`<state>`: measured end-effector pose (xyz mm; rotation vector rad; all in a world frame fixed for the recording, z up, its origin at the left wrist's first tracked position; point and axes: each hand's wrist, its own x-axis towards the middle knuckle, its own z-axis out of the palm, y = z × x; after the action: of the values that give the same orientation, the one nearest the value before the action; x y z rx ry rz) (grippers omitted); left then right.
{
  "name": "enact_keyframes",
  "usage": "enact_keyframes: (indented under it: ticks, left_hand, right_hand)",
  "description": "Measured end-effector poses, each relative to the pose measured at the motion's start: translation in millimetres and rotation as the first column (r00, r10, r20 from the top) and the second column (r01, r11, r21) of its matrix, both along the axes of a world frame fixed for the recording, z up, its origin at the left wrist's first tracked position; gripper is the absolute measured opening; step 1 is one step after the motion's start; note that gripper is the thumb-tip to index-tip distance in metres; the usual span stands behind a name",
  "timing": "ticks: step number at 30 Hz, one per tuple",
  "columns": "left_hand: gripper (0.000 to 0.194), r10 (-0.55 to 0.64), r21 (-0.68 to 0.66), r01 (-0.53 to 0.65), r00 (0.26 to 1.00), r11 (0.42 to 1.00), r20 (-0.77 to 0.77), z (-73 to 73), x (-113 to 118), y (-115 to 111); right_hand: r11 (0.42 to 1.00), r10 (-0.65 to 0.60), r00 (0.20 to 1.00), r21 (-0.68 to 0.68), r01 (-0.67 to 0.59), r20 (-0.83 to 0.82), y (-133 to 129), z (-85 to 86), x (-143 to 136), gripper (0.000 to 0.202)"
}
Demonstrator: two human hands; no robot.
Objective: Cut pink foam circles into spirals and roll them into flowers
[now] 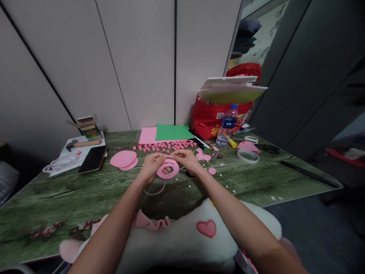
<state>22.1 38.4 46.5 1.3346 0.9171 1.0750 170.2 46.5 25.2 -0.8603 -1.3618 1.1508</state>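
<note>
A coiled pink paper strip (pixel 172 173) hangs in wide loops between my two hands above the table. My left hand (pixel 151 166) pinches it at the upper left of the loops. From the other side, my right hand (pixel 186 160) is closed on its upper end, fingertips close to those of the left. Whatever lies right between the fingertips is too small to make out. Below the hands a pale ring (pixel 155 192) rests on the wood-patterned table. Pink paper discs (pixel 124 159) lie left of my left hand. Many small rolled pink paper flowers (pixel 165 147) sit just beyond.
Green paper (pixel 173 132) lies at the back. A water bottle (pixel 228 125) stands before a red bag (pixel 205 118). Rightward are a tape roll (pixel 248 156) and scissors (pixel 269 148); leftward, a phone (pixel 92 160) and a hammer (pixel 85 143). A plush toy (pixel 176 243) fills my lap.
</note>
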Motion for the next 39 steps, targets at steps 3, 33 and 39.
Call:
enact_keyframes:
  ticks: [3, 33, 39]
  left_hand:
    - [0.026, 0.028, -0.020, -0.028, 1.000, 0.999, 0.006, 0.4, 0.3, 0.1]
    - [0.030, 0.201, 0.225, -0.164, 0.968, 0.960, -0.150, -8.7, -3.0, 9.0]
    - [0.030, 0.220, 0.228, -0.180, 0.962, 0.957, -0.164, -7.5, -3.0, 8.6]
  right_hand:
    - [0.999, 0.035, 0.999, -0.022, -0.035, -0.033, -0.4, -0.1, 0.1, 0.028]
    - [0.997, 0.038, 0.997, -0.064, -0.043, -0.072, -5.2, 2.3, -5.9, 0.032]
    - [0.998, 0.054, 0.996, -0.040, -0.057, -0.078, -2.7, -0.7, -4.8, 0.030]
